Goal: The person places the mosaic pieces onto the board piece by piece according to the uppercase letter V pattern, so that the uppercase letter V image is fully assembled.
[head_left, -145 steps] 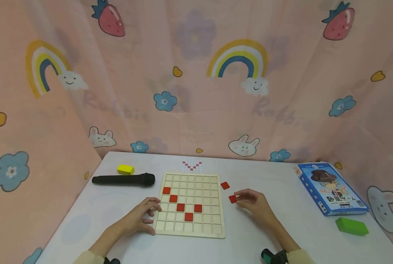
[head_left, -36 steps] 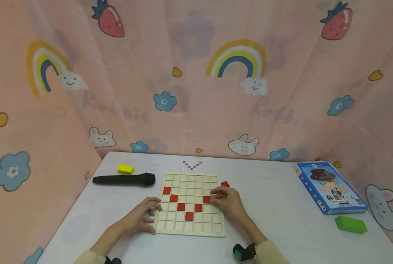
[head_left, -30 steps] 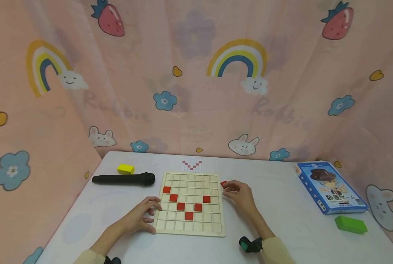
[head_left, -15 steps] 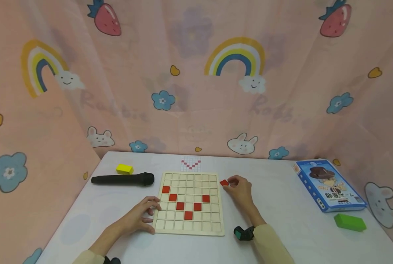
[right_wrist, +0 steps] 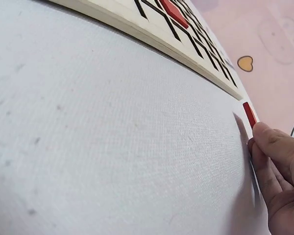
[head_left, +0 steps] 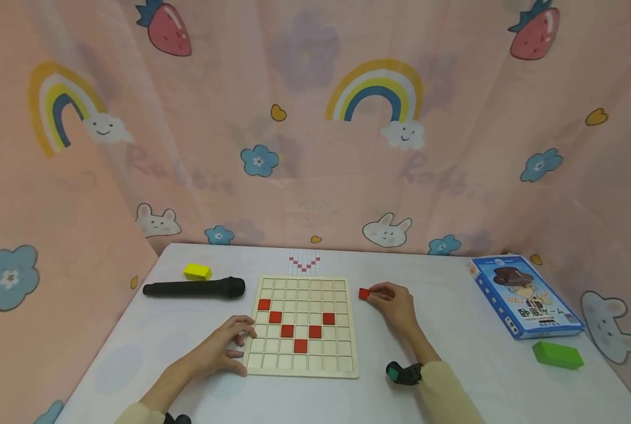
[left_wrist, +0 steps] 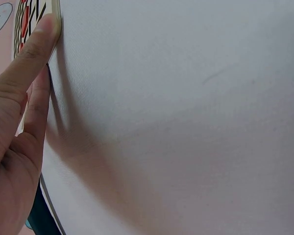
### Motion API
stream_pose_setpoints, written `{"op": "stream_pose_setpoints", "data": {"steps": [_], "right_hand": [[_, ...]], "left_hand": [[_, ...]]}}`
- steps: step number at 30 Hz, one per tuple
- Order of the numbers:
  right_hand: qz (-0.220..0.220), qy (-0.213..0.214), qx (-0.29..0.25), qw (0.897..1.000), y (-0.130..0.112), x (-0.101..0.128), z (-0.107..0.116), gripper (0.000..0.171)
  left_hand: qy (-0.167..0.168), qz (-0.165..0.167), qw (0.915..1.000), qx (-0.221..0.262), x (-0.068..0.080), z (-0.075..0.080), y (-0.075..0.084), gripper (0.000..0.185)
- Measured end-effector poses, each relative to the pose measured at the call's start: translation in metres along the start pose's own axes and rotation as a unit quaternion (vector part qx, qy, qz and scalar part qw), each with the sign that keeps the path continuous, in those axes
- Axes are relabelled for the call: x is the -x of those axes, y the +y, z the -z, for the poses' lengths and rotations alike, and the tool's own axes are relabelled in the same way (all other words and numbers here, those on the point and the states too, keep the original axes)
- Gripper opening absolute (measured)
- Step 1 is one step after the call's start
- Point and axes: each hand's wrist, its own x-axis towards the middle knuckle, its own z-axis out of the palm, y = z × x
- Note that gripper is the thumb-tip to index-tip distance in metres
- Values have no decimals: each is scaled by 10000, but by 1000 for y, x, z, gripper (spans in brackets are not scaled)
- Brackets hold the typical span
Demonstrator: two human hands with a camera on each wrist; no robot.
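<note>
My right hand (head_left: 396,304) lies on the tabletop (head_left: 453,353) just right of the wooden grid board (head_left: 300,325), level with its far rows. Its fingers (right_wrist: 270,142) are curled together and pinch a loose red tile (head_left: 364,293) at their tips; the tile sits on the cloth, apart from the board's right edge. In the right wrist view the tile (right_wrist: 249,114) shows edge-on against my fingertips, with the board's rim (right_wrist: 152,36) running past at the top.

My left hand (head_left: 224,350) rests at the board's near left corner. The fingers are loosely spread and lightly bent, touching the board's left edge rather than gripping it; in the left wrist view one fingertip (left_wrist: 45,29) presses against the pale wooden rim.

On the board six red tiles (head_left: 300,345) sit in cells, making a lopsided V: four step down from the left, the lowest at the bottom point, and two climb to the right.

Beyond the board's far edge lies a small pattern card (head_left: 304,263) with a red V. Left of the board are a black microphone (head_left: 193,288) and, just behind it, a yellow block (head_left: 197,271). Well to the right of the board lies a blue game box (head_left: 524,296), with a green block (head_left: 557,355) near it on the front side. Nothing lies between the pinched tile and the board.
</note>
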Motion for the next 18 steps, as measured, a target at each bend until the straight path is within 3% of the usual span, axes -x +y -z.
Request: {"op": "stream_pose_setpoints", "data": {"steps": [18], "right_hand": [[-61, -287, -3, 9996, 1, 13, 6, 24]], "left_hand": [[25, 86, 9999, 53, 1, 0, -2, 60]]}}
